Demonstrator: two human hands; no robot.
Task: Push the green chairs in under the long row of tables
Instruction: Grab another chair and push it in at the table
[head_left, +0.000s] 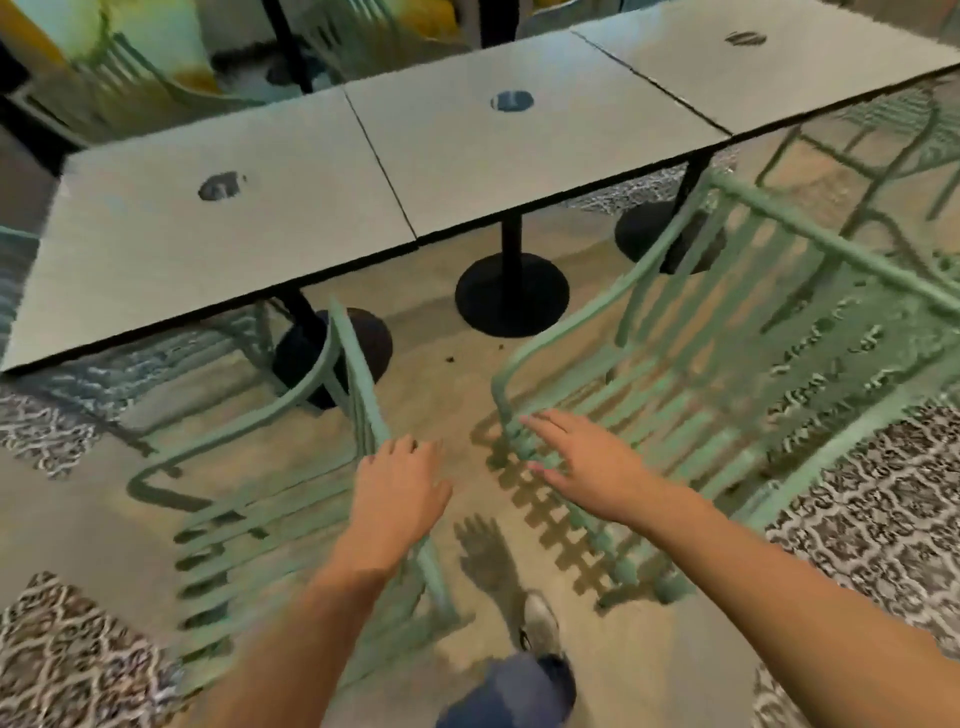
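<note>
A long row of tables is formed by three grey square tops set edge to edge, its long axis running from lower left to upper right; each top is carried on a black pedestal with a round base. Two green chairs are recorded on the near side of the row, neither pushed under it. The left green chair is seen side-on just short of the leftmost table, its slatted back rail running away toward the row and its seat slats spread to the left. The right green chair is placed near the middle and right-hand tables, seat slats running lengthwise toward the row, the curved arm rail on the side nearest the pedestals. The left hand is laid on the top rail of the left chair, fingers curled over it. The right hand is held flat, fingers straight and together, at the near corner of the right chair's seat; contact cannot be told through the blur. Further green chairs are noted beyond the right end of the row. A shoe is seen on the tan floor below the hands, with patterned tile to the right of the right chair.
</note>
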